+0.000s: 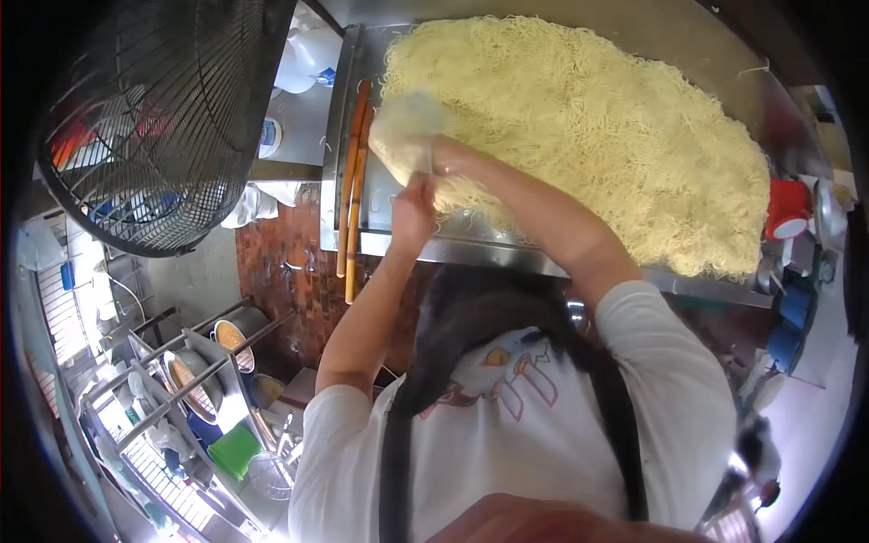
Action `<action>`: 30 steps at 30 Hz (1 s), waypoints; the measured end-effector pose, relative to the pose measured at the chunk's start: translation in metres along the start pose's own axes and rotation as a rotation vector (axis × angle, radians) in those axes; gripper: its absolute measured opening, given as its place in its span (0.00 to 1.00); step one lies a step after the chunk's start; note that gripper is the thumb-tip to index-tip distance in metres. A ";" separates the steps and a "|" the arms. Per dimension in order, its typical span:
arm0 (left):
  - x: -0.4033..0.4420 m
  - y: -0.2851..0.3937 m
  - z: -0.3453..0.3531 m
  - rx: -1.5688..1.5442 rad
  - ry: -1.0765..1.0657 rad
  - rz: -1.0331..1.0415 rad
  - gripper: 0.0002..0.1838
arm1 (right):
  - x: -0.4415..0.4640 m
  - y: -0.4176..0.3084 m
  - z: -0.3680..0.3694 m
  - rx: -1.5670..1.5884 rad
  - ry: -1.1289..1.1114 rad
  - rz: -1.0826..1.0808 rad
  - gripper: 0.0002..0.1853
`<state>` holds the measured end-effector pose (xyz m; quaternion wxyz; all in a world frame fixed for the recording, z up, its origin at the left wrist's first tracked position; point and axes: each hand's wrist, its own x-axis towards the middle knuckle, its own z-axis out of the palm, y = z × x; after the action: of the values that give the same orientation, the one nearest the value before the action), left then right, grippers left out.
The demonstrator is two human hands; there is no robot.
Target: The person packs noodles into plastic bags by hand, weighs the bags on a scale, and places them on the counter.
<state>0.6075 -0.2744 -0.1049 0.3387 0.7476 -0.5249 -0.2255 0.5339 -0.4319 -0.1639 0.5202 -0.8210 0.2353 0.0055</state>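
**Noodles (579,136) for days, grip too blurry to call**

They were heaped across a metal table (379,201). The left hand (415,214) and right hand (450,157) sat close together at the heap's near left edge, by a pale blur (407,116); couldn't tell if either was clamped on it. Two sticks (358,213) lay just left.

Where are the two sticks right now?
In the head view, the sticks lie at the left end of the table, just left of the noodles.
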 end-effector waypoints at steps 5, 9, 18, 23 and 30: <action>-0.016 0.012 -0.013 -0.464 -0.248 -0.079 0.05 | 0.026 0.022 0.012 0.298 0.117 0.232 0.31; -0.018 -0.044 -0.001 -0.619 -0.288 -0.185 0.03 | -0.093 -0.026 0.030 -0.643 0.334 -0.025 0.32; 0.019 0.018 -0.021 -0.802 -0.710 -0.099 0.07 | -0.029 0.026 0.021 0.112 0.362 -0.383 0.39; 0.070 0.003 -0.028 0.478 -0.153 0.565 0.34 | -0.117 0.014 -0.001 -0.326 0.420 -0.174 0.34; 0.103 -0.012 -0.007 0.265 -0.489 0.163 0.28 | -0.128 -0.021 0.001 -0.506 0.706 0.011 0.36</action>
<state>0.6557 -0.3664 -0.1077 0.1182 0.6642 -0.6742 -0.3006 0.4290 -0.3754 -0.1138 0.1902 -0.8728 0.3946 -0.2154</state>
